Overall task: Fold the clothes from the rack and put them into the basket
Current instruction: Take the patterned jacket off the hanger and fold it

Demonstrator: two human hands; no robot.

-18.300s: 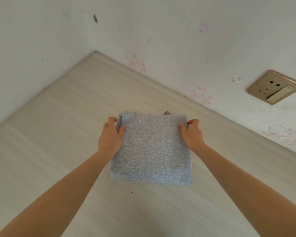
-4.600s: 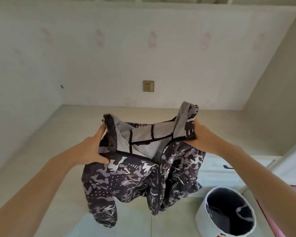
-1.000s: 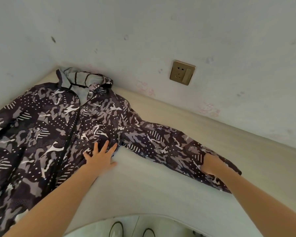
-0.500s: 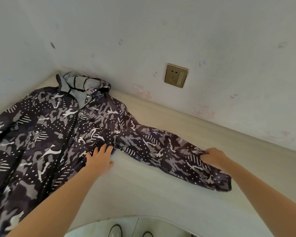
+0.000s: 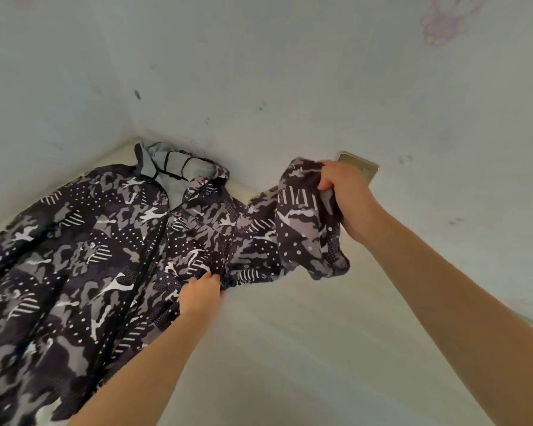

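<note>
At frame centre, the jacket [image 5: 83,265], spread over the left of the table [image 5: 305,348], is pinned by the left hand [image 5: 201,294], fingers curled into fabric. Farther right, its sleeve [image 5: 302,229] is gripped, lifted, by the right hand [image 5: 348,198].

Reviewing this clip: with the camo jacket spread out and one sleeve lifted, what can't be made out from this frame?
- Wall socket, head view: mostly hidden behind the right hand.
- Jacket: its hem and far sleeve are cut off by the left and bottom edges.
- Left hand: fingertips sink into a fold, so the grip is unclear.
- Basket and rack: out of frame.
- Sleeve: cuff bunched in the right hand.
</note>
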